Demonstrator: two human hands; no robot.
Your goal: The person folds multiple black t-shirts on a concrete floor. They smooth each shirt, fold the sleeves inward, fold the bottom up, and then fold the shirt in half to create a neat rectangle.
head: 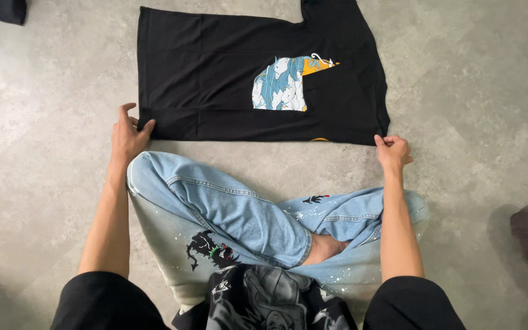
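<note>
1 black tee (215,67), 2 hands: L hand (128,135) & R hand (392,151) each pinching a near corner.

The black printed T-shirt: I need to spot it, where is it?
The black printed T-shirt lies flat on the grey floor, upper centre of the head view, its near corners gripped by left hand and right hand.

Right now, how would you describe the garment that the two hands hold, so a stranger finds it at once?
On the grey floor, just beyond the crossed legs in light blue jeans, lies a folded black T-shirt. The left hand and the right hand grip its near corners. Only it bears a blue, white and orange print.
</note>
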